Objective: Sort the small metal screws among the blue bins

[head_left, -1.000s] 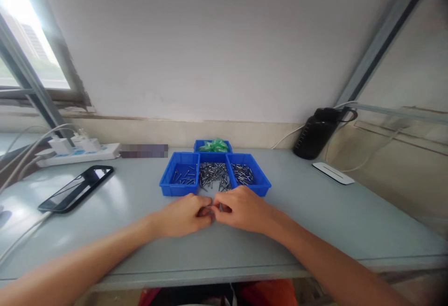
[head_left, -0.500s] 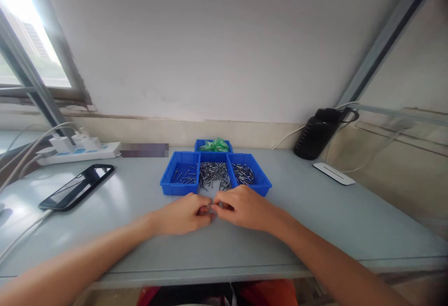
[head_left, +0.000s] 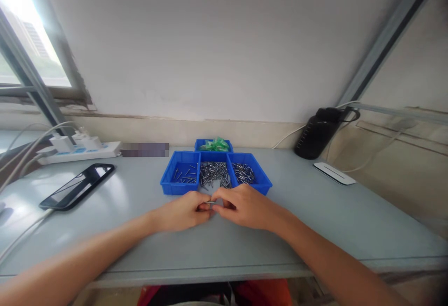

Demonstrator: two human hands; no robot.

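Note:
My left hand (head_left: 187, 210) is closed, with a thin metal screw (head_left: 210, 202) pinched between thumb and forefinger. Facing it, my right hand (head_left: 241, 206) has its curled thumb and forefinger at the screw's other end, their tips slightly apart around it. Both hands are low over the table, just in front of the blue bins. The left blue bin (head_left: 179, 189) holds a few scattered screws. A loose pile of screws (head_left: 214, 174) lies between the bins, and many more fill part of the right blue bin (head_left: 261, 184).
Behind, a small blue bin (head_left: 196, 147) holds green plastic packets (head_left: 217, 145). A phone (head_left: 79, 187) and a power strip (head_left: 84, 153) with cables are on the left. On the right stand a black bottle (head_left: 315, 133) and a flat white device (head_left: 334, 174). The table (head_left: 217, 250) ends in front of me.
The fingertips of my right hand have parted slightly and the forefinger has risen. More of the screw shows between my hands. The bins have not moved.

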